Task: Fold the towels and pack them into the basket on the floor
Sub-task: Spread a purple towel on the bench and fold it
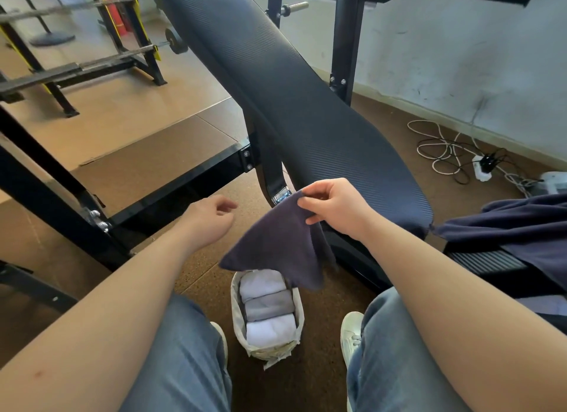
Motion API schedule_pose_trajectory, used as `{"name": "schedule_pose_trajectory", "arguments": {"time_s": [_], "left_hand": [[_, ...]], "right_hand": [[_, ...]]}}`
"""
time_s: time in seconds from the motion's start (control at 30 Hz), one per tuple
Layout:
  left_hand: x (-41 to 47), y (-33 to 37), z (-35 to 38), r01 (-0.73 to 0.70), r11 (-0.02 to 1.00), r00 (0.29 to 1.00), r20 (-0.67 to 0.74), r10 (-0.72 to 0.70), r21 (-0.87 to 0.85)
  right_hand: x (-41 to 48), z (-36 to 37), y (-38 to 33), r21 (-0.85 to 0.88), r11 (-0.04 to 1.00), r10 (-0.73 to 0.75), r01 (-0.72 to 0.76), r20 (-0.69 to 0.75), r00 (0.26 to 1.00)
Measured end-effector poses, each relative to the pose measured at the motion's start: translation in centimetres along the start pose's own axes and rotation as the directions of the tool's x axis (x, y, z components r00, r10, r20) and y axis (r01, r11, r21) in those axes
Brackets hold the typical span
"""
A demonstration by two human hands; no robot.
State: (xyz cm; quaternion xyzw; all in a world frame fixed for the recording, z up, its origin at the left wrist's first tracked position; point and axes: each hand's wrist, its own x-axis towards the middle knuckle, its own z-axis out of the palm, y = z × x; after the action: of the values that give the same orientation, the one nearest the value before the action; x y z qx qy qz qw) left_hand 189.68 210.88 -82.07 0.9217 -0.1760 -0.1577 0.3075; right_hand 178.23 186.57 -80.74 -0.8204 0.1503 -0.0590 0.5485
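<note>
My right hand (334, 207) pinches the top corner of a dark navy towel (276, 246), which hangs down over the far end of the basket. The pale oval basket (236, 307) stands on the floor between my feet and holds three folded towels in a row: white (260, 284), grey (268, 306) and white (270, 330). My left hand (211, 217) hovers to the left of the hanging towel with loosely curled fingers and holds nothing. More dark navy cloth (521, 227) lies on the seat at my right.
A long black padded bench (276, 89) slants away ahead of me. Its black steel frame (184, 178) crosses the floor at left. Barbell racks (92, 59) stand at the back left. Cables and a power strip (481, 166) lie on the floor by the right wall.
</note>
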Motion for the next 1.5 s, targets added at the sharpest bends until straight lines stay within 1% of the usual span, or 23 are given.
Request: {"name": "schedule_pose_trajectory", "arguments": {"time_s": [0.1,0.23,0.33,0.43,0.53,0.63,0.73,0.8,0.9,1.07,1.1,1.27,1.37,1.5], "left_hand": [[-0.3,1.9,1.1,-0.125,0.991,0.989,0.077,0.129,-0.054],[-0.5,3.2,2.4,-0.201,0.965,0.963,0.150,0.226,-0.166],[-0.6,3.6,2.9,-0.300,0.942,0.935,0.148,0.321,-0.147],[-0.5,3.6,2.8,-0.314,0.939,0.935,0.124,0.332,-0.141],[-0.8,3.6,2.4,-0.294,0.938,0.944,0.098,0.315,-0.183],[-1.2,3.8,2.2,-0.259,0.937,0.959,0.052,0.278,-0.233],[-1.0,3.7,1.7,-0.209,0.918,0.978,-0.047,0.206,-0.338],[-0.8,3.3,1.3,-0.189,0.910,0.981,-0.106,0.161,-0.370],[-0.3,2.1,1.0,-0.177,0.907,0.977,-0.178,0.116,-0.381],[0.9,-0.1,0.3,-0.096,0.919,0.974,-0.229,0.007,-0.383],[1.1,-0.5,0.0,-0.082,0.920,0.972,-0.235,-0.012,-0.384],[1.6,-2.2,-1.0,-0.030,0.896,0.967,-0.239,-0.085,-0.442],[1.7,-2.7,-1.5,-0.010,0.881,0.961,-0.249,-0.123,-0.473],[2.0,-3.2,-1.9,0.011,0.841,0.954,-0.247,-0.171,-0.541]], "right_hand": [[0.1,1.1,-0.4,-0.110,0.994,-0.023,0.026,0.029,0.999],[0.1,2.3,-0.8,-0.099,0.995,-0.018,0.027,0.092,0.996],[0.1,3.1,-0.9,-0.132,0.990,-0.033,0.054,0.158,0.987],[0.1,3.2,-0.9,-0.179,0.982,-0.026,0.063,0.201,0.979],[0.1,3.0,-0.9,-0.197,0.979,0.011,0.049,0.295,0.955],[0.1,3.1,-0.8,-0.236,0.972,0.062,0.025,0.353,0.934],[0.3,3.3,-0.4,-0.389,0.919,0.107,0.060,0.394,0.913],[0.3,3.2,-0.2,-0.448,0.892,0.158,0.049,0.413,0.897],[0.3,2.4,0.4,-0.519,0.854,0.224,0.020,0.401,0.888],[0.4,0.3,1.6,-0.622,0.783,0.281,-0.035,0.303,0.911],[0.4,-0.1,1.8,-0.624,0.780,0.284,-0.048,0.286,0.915],[0.5,-2.1,2.6,-0.541,0.830,0.293,-0.135,0.218,0.931],[0.5,-3.0,2.9,-0.524,0.839,0.278,-0.147,0.181,0.943],[0.4,-3.4,2.7,-0.436,0.887,0.241,-0.154,0.152,0.959]]}}
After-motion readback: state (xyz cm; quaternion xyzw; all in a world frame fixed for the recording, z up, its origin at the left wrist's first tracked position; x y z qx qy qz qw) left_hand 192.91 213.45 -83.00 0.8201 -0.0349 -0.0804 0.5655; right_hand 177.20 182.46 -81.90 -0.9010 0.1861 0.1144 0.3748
